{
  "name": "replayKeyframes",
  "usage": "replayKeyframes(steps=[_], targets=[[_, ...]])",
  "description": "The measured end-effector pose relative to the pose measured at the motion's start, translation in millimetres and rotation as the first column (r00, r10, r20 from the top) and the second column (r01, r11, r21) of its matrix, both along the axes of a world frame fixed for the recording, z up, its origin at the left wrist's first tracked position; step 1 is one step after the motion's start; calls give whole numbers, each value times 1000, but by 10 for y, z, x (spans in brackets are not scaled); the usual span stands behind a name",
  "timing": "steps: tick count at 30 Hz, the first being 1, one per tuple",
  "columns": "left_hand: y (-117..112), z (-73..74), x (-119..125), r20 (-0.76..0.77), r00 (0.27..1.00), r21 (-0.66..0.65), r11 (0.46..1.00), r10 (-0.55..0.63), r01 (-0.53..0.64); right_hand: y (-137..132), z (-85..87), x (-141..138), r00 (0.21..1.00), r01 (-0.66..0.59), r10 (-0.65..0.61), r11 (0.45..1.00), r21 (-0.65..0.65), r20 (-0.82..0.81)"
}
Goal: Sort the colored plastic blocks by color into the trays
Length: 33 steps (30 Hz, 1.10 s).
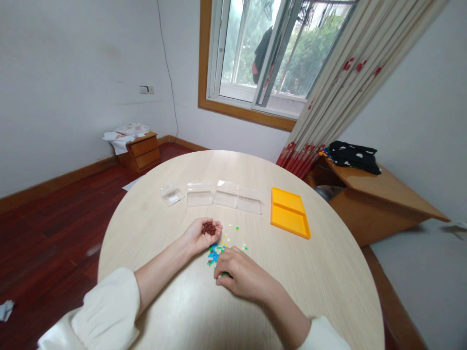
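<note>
My left hand (199,236) is cupped, palm up, around a heap of small brown plastic pieces (209,229). Below and to the right of it, a loose pile of small blue pieces (213,254) lies on the table, mixed with green, yellow and cream ones. My right hand (235,271) rests palm down at the right side of this pile. Its fingers are curled in toward the thumb, and a bit of green shows beneath them. Whatever the fingertips hold, if anything, is hidden. A few single pieces (238,228) are scattered beyond the pile.
Several clear plastic boxes (199,197) stand in a row across the round table (146,238). To their right is an open yellow case (290,221) with two shallow halves. Past the table are a small drawer cabinet (146,151), a window and a wooden desk (368,199).
</note>
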<state>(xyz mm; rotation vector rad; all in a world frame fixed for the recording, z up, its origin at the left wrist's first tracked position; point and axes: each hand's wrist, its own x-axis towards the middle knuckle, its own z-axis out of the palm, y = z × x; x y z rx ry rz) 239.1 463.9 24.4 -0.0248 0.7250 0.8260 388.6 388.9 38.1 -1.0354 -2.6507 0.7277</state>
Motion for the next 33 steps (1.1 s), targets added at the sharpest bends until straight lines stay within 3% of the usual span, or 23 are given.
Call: replayKeyframes(steps=[3, 6, 11, 15, 19, 25, 33], targets=[[-19, 14, 6, -27, 999, 12, 999, -30, 30, 3, 56, 22, 997, 40, -39, 999, 13, -66], [-57, 40, 25, -45, 995, 27, 996, -84, 86, 36, 114, 70, 958, 166, -143, 983, 77, -248], [-129, 45, 76, -7, 977, 89, 973, -214, 213, 119, 121, 129, 843, 411, -288, 890, 198, -454], [-155, 27, 98, 28, 971, 98, 967, -238, 235, 160, 89, 150, 852, 415, -295, 885, 212, -433], [-132, 24, 87, 9, 983, 35, 983, -182, 181, 181, 146, 279, 841, 429, -333, 891, 151, -426], [-61, -4, 24, 90, 976, 19, 981, -196, 195, 187, 121, 545, 941, 311, -320, 946, -95, -109], [-64, 13, 20, 53, 981, 14, 983, -185, 185, 171, 32, 542, 963, 269, -269, 963, -32, -9]])
